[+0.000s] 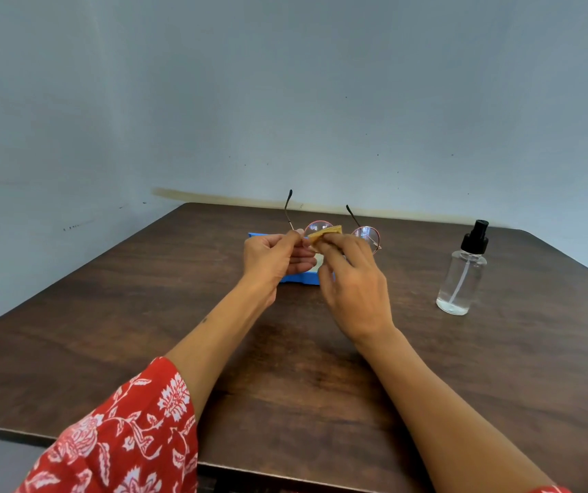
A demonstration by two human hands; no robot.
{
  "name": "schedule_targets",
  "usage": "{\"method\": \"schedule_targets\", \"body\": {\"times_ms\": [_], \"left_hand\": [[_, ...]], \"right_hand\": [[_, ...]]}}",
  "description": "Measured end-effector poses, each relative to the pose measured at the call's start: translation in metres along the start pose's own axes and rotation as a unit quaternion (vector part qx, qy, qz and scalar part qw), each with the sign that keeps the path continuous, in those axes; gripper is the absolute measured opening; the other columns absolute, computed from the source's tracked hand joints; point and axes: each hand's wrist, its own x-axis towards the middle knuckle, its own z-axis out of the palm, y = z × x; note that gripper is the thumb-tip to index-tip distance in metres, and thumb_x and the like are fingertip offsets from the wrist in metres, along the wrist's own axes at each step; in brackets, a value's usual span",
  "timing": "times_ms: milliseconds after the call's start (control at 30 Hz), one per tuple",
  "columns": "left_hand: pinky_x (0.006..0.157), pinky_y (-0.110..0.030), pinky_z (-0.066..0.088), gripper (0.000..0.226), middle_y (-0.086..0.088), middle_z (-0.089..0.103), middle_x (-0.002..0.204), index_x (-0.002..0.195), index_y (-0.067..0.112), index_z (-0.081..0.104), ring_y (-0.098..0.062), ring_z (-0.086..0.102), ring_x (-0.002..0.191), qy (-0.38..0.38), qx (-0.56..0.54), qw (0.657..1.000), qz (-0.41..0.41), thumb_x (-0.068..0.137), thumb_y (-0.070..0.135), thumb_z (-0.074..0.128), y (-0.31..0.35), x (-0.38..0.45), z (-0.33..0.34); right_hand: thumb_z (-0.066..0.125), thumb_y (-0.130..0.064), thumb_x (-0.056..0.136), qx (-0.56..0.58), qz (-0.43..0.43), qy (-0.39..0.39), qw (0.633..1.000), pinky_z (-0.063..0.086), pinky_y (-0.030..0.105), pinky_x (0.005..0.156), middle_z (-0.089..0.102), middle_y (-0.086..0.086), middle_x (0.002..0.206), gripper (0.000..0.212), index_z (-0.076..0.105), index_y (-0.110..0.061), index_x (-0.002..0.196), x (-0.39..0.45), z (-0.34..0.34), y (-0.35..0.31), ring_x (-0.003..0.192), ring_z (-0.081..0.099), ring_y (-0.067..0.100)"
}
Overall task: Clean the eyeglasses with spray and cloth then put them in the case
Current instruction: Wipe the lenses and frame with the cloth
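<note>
At the far left we see our red floral sleeve [121,435] low in view, its bare forearm reaching out over the dark wooden counter [71,332]. Our left hand [274,259] is raised above the counter, its fingers [294,238] pressed together in a pinch on the left end of the eyeglasses [335,231], right where the temple meets the rim. The eyeglasses are held in the air with both thin temples unfolded and pointing up and away from us, their dark tips toward the grey wall [285,83]. Behind and below the hands lies the blue case [299,277] on the counter — only its edges show, so we cannot tell how far it is open. Next comes the tan cloth [325,233], folded small and pressed against the left round lens. Our right hand [353,293] holds it there, the fingers [328,249] pinching the cloth over the lens while the rest curl loosely below. The right lens pokes out beyond this hand, bare and pink-tinted at the rim. Well apart to the right, the spray bottle [461,275] stands upright on the counter — clear body, black pump top, a little liquid at the bottom.
</note>
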Motion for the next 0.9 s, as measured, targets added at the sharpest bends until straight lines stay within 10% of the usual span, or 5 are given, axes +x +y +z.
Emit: {"method": "schedule_targets", "body": {"times_ms": [900], "left_hand": [[0.047,-0.018,0.052,0.021,-0.007,0.067,0.054,0.074,0.001,0.067,-0.015,0.066,0.049,-0.008,-0.005,1.0,0.002,0.088,0.015,0.061,0.003,-0.002,-0.001]], "right_hand": [[0.051,-0.005,0.077,-0.019,-0.03,-0.016,0.999,0.047,0.024,0.074,0.066,0.009,0.097,0.025,0.071,-0.003,0.093,0.0,-0.003,0.0,0.095,0.052,0.017]]}}
